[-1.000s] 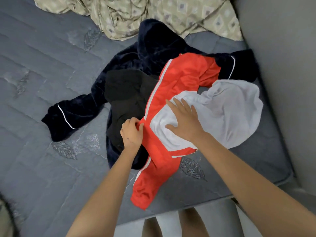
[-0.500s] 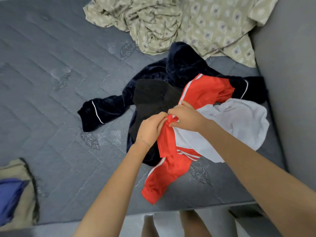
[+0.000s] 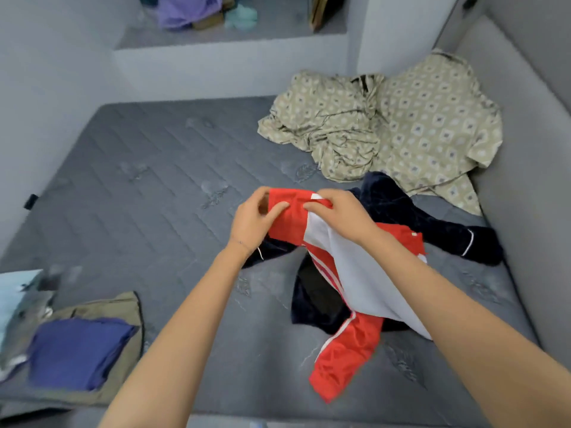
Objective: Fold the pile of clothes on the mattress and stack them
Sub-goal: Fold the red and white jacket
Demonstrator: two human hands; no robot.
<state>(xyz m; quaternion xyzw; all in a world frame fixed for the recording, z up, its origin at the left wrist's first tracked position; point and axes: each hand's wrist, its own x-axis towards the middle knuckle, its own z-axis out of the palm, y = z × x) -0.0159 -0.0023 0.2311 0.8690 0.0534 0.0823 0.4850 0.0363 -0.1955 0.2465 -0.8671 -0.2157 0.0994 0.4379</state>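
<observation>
At the top of the view a recessed shelf [image 3: 278, 30] holds a purple cloth [image 3: 185, 10] and a teal cloth [image 3: 242, 17], both blurred; nothing else here acts as a container.

Both hands are raised over the grey quilted mattress [image 3: 148, 186], close together with a small gap between them; the left hand [image 3: 255, 219] pinches the upper red edge of a red-and-white jacket [image 3: 355, 279] between thumb and fingers; the right hand [image 3: 343, 217] grips the same edge just beside it, fingers curled over the cloth. The jacket hangs from this edge toward the person; its lower red end lies on the mattress near the front edge.

Under and behind the jacket lie a navy velvet garment [image 3: 398, 205] and a black garment [image 3: 312, 288], heaped near the right wall [image 3: 531, 180]; a crumpled patterned sheet [image 3: 417, 125] fills the far right corner, touching that wall.

At the near left, well apart from the hands, a folded blue garment [image 3: 77, 350] sits on a folded olive garment [image 3: 123, 307]; a pale blue item [image 3: 15, 295] beside them is too blurred to name.

A broad stretch of mattress lies open to the left of the hands, bounded by the left wall and the ledge beyond.
</observation>
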